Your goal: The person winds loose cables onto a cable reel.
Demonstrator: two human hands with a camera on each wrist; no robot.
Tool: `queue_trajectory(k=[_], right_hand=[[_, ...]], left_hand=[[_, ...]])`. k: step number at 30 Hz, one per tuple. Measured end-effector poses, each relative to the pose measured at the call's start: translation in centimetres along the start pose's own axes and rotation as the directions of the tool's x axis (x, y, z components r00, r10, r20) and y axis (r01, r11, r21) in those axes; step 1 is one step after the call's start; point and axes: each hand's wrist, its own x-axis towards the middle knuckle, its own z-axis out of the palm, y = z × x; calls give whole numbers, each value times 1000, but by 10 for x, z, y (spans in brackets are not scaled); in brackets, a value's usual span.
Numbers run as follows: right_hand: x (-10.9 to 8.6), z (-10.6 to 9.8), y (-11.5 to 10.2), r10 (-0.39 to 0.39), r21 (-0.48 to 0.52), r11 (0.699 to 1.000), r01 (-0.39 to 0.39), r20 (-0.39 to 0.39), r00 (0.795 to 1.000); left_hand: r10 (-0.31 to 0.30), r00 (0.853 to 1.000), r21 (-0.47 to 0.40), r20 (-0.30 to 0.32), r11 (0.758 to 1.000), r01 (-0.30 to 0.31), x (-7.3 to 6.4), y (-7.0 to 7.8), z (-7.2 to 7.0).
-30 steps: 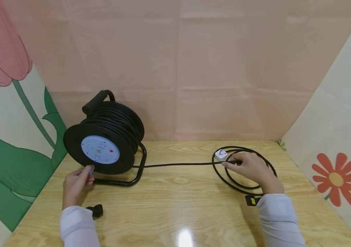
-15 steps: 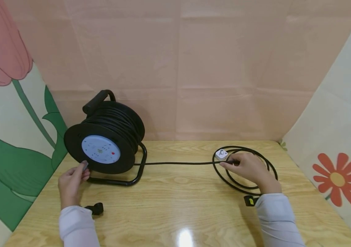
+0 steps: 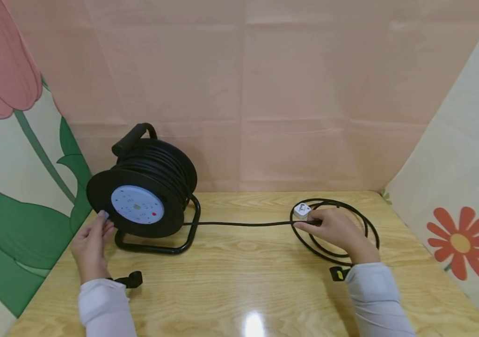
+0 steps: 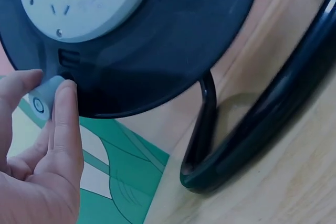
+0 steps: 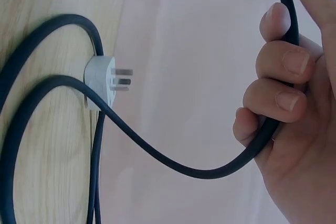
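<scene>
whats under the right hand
The right hand grips the black cable over its loose loops on the table. The white plug lies just beyond the fingers. The loops' stretch beneath the palm is covered.

The cable reel [image 3: 140, 192] stands at the far left of the table [image 3: 248, 276], its black frame [image 3: 168, 243] jutting toward the near side and blocking a low pass there. From it 1 taut run of cable [image 3: 243, 223] stretches right across the middle, splitting the far strip from the near one. On the right, loose cable loops [image 3: 349, 234] and the white plug [image 3: 302, 210] clutter the surface. A small black strap [image 3: 132, 280] lies near left. Between reel and loops, on the near side of the cable, bare wood gives open passage.
</scene>
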Motion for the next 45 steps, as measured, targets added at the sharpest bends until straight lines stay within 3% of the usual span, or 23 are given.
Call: queue_trajectory(k=[8,15,21,26,33,36,40,45], right_hand=[[-1,2,-5,-55,17,998,54,15,998],[1,3,-11,-70,14,997,70,28,997],[2,5,-16,-43,-91,995,40,-30,999],[1,5,-19,-22,-166,986,11,-65,998],[2,3,-23,-87,-144,986,82,-34,996],[4,4,-29,-149,-141,980,140,-54,987],[7,9,-36,-238,-213,955,206,-133,962],[8,13,-39,-285,-309,926,219,-188,940]], left_hand=[[16,1000,-33,9,999,-16,-4,5,6],[104,995,-77,-12,991,-105,-4,4,13],[205,979,-138,-12,969,-205,-6,6,18],[239,970,-138,-30,961,-241,-9,8,21],[257,965,-133,-57,956,-263,-15,12,25],[263,963,-130,-52,955,-267,-18,15,27],[284,958,-137,-31,949,-285,-23,19,31],[305,952,-132,-12,943,-304,-29,23,41]])
